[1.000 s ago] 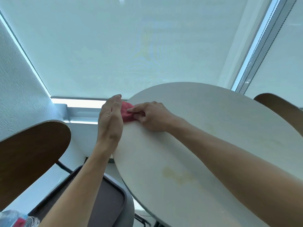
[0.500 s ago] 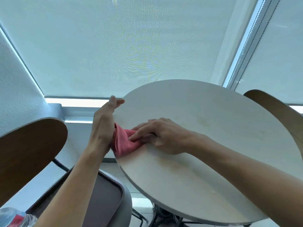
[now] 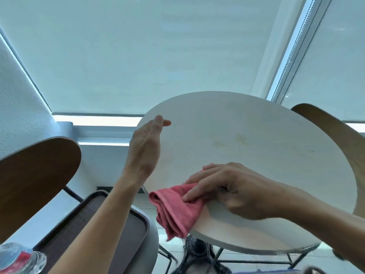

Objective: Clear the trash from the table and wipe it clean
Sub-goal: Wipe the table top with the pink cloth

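Head view: right hand (image 3: 235, 190) fingers gripping pink cloth (image 3: 177, 210) overhanging table (image 3: 256, 135) edge, left hand (image 3: 146, 147) flat.

Wood chairs (image 3: 37, 180), white blinds (image 3: 138, 56), bright window.

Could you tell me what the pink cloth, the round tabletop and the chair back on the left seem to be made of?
Pink cloth: soft woven fabric, perhaps microfibre; it folds and droops limply off the edge.
Round tabletop: pale matte board, probably laminate; flat, with faint yellowish stains.
Chair back: brown wood or veneer, smooth, with faint grain.
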Available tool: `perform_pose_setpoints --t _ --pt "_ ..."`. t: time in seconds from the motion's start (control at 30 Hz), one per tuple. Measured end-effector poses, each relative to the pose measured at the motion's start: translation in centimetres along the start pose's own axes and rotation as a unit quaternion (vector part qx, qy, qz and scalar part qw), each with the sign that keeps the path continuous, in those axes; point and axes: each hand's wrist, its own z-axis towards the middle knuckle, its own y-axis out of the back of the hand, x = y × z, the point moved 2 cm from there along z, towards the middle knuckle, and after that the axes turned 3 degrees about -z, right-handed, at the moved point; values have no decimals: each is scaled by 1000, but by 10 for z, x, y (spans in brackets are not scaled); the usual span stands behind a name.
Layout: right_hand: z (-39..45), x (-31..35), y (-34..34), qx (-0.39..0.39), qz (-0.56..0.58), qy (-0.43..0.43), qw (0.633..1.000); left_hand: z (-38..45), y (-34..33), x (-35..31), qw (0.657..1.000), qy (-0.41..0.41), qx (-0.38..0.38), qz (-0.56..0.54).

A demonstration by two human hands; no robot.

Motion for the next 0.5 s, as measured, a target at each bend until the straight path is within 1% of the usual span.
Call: perform_pose_setpoints --t 0.07,0.1,0.17,0.2,0.27,0.33,0.4,0.5 --pt "5 1 8 -19 91 -41 995 -1 -3 0 1000 8 1 -5" --pt "10 0 13 -38 170 -59 983 -1 -4 0 1000 10 1 -9" --pt "22 -10 27 -92 317 -92 940 -1 -6 -2 1000 16 -2 -22" --pt "28 -19 36 -127 340 -101 926 -1 -6 -2 1000 18 -3 -25" --pt "41 -40 56 -196 299 -113 927 -1 -8 -3 999 22 -5 -28" --pt "53 -61 75 -244 265 -132 924 -1 -10 -2 999 30 -5 -27" --pt "63 -85 92 -285 268 -165 905 0 -11 1 999 42 -14 -29" --pt "79 -127 117 -360 255 -228 868 0 -14 3 998 57 -20 -33"
